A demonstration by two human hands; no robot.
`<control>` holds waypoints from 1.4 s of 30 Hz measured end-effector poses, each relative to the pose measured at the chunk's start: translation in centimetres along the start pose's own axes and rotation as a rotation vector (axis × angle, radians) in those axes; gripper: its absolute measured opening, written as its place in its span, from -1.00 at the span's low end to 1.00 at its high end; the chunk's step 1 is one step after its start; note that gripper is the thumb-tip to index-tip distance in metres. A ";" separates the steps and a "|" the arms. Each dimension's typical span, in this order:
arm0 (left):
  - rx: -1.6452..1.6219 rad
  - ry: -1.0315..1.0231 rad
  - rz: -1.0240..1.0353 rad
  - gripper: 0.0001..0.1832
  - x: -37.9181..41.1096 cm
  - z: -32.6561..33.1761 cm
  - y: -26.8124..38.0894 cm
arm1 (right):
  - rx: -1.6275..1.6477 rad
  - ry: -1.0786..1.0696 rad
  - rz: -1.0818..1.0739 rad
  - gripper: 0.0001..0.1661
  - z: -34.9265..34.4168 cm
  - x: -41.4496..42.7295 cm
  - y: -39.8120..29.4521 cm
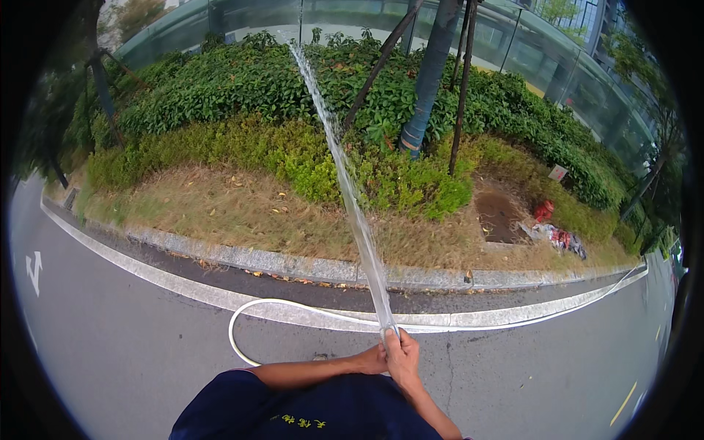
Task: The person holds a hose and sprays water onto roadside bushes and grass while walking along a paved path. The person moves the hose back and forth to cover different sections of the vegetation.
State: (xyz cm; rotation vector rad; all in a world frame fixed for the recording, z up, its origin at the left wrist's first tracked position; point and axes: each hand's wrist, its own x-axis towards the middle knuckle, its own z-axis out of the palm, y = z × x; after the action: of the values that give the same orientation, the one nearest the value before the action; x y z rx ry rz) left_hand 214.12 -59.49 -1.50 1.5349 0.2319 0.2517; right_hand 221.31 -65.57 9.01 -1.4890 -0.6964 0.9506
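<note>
My right hand [403, 356] is closed round the end of a white hose, its thumb at the mouth. Just behind it my left hand [373, 360] is closed too, apparently on the same hose, though the hose there is hidden. A jet of water [355, 212] shoots from the hose end up and away over the shrubs [220, 91]. The white hose [275, 301] loops on the road at the left of my hands and runs off to the right along the white road line.
A granite kerb [236, 256] borders dry grass [231, 209]. A tree trunk [432, 77] with wooden props stands in the shrubs. At the right are a red hydrant-like object [543, 210], crumpled plastic bags [561, 237] and a small sign [557, 172]. Glass panels [253, 19] stand behind.
</note>
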 end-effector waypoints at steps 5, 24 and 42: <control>0.079 -0.088 -0.052 -0.74 0.5 0.7 -4.8 | 0.114 0.095 0.070 -0.65 0.2 -0.2 0.5; 0.036 -0.105 -0.088 -0.61 0.3 1.6 -3.6 | 0.122 0.095 0.120 -0.67 -0.5 -0.8 0.1; 0.005 -0.093 -0.100 -0.61 -0.6 -0.9 0.1 | 0.316 -0.127 0.117 -0.69 -0.5 1.4 0.7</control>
State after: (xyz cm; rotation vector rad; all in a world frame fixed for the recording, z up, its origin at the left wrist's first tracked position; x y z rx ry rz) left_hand 213.26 -58.77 -1.44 1.5315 0.2353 0.1001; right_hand 222.39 -64.73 8.06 -1.2076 -0.5245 1.1939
